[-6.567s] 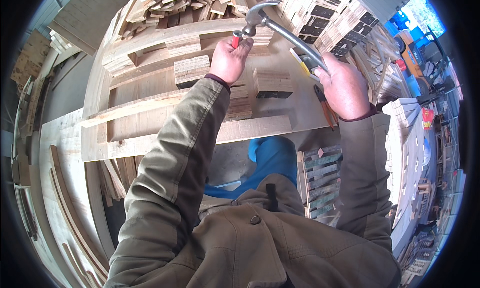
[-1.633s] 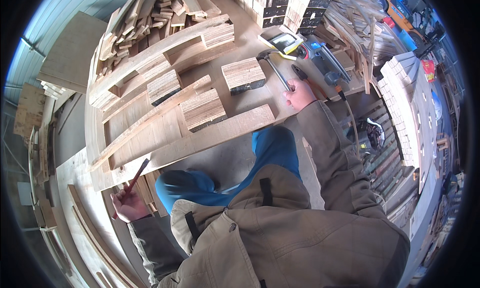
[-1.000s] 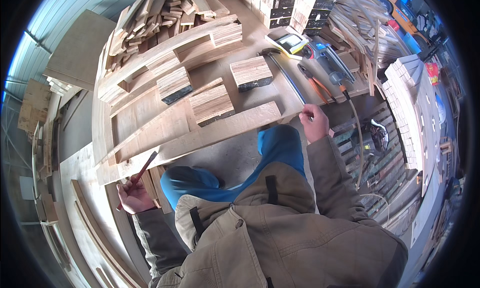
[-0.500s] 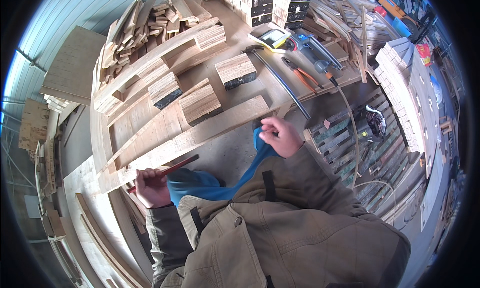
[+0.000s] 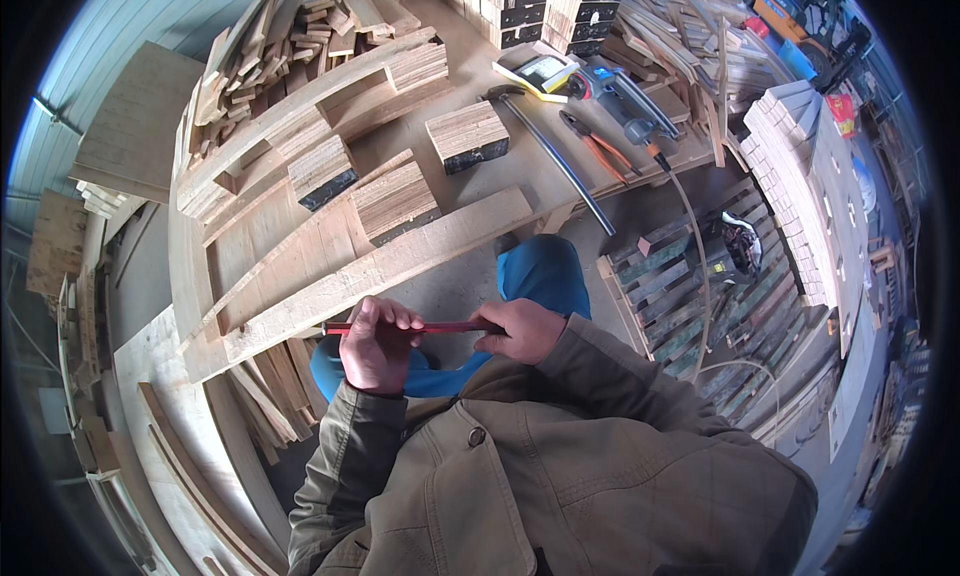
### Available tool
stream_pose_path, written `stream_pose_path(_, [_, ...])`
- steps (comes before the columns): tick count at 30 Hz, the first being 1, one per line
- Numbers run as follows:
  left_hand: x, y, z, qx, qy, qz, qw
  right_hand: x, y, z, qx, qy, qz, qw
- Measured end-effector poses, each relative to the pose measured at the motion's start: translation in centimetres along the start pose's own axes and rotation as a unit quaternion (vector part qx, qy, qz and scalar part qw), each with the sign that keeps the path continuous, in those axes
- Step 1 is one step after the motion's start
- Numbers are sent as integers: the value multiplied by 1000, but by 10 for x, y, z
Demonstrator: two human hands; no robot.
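A slim red stick (image 5: 440, 327), shaped like a pencil, lies crosswise in front of my jacket, held in both hands. My left hand (image 5: 376, 348) is closed around its left part, and a short pale tip sticks out beyond the fingers. My right hand (image 5: 525, 330) grips the other end, which the fingers cover. Just beyond the hands is the long front board of a wooden frame (image 5: 400, 266). On or against that frame sit short laminated wood blocks with black ends, among them a near block (image 5: 395, 198), a left block (image 5: 322, 168) and a far block (image 5: 467, 136).
Beyond the frame lie a hammer (image 5: 555, 161), orange-handled pliers (image 5: 597, 148) and a grey-blue power tool (image 5: 625, 106) with a trailing hose. Offcuts (image 5: 290, 51) are heaped at the far left. A slatted pallet (image 5: 700, 276) stands low at the right.
My right hand has come down and left to take the stick's free end. My left hand has moved right and up with it, and the stick has turned nearly level.
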State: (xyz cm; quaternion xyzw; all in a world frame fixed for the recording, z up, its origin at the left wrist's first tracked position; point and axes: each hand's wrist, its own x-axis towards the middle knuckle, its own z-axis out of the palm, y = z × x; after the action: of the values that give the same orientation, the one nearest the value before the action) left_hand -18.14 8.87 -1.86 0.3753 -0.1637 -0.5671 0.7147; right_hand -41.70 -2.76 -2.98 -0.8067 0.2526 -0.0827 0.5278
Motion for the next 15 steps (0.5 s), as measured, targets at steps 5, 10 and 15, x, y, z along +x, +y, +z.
stream_pose_path(5, [2, 1, -7, 2, -28, -15, 999, 3, -2, 4, -27, 1, 9, 1000])
stream_pose_path(10, [-3, -1, -4, 61, -50, -45, 996, 6, -1, 8, -73, 26, -4, 997])
stream_pose_path(15, [4, -9, -28, 249, -83, -50, 964, 6, 1, 8, -47, 110, -4, 993])
